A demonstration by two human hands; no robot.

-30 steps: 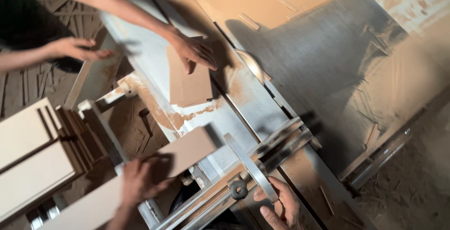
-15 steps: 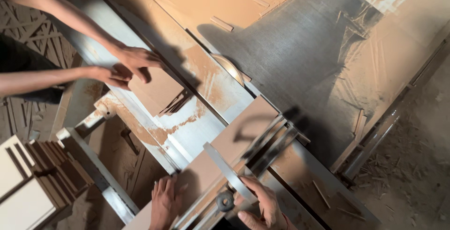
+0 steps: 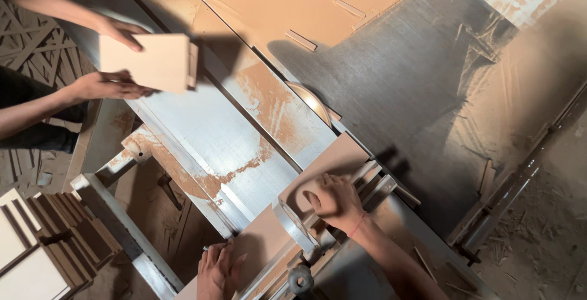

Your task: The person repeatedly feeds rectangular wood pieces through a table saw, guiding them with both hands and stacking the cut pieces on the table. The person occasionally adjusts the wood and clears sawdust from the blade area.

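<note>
Since half a second ago, the cut piece [image 3: 147, 61] has been lifted off the tabletop [image 3: 244, 135] by a co-worker's two hands [image 3: 116, 83] at the far end. The long board [image 3: 318, 171] lies on the sliding carriage beside the saw blade [image 3: 310, 101]. The right hand [image 3: 333, 199] is pressed flat on it; the left hand [image 3: 214, 269] rests spread on its near end. Even downward pressure, well apart from the blade, seems advisable.

Warm, uneven light from approx. 1 o'clock; glare on saw table [image 3: 244, 147] centre, hard shadows cast toward 9 o'clock, dim corners at 7–8 o'clock, slight motion blur, mild edge distortion.
</note>
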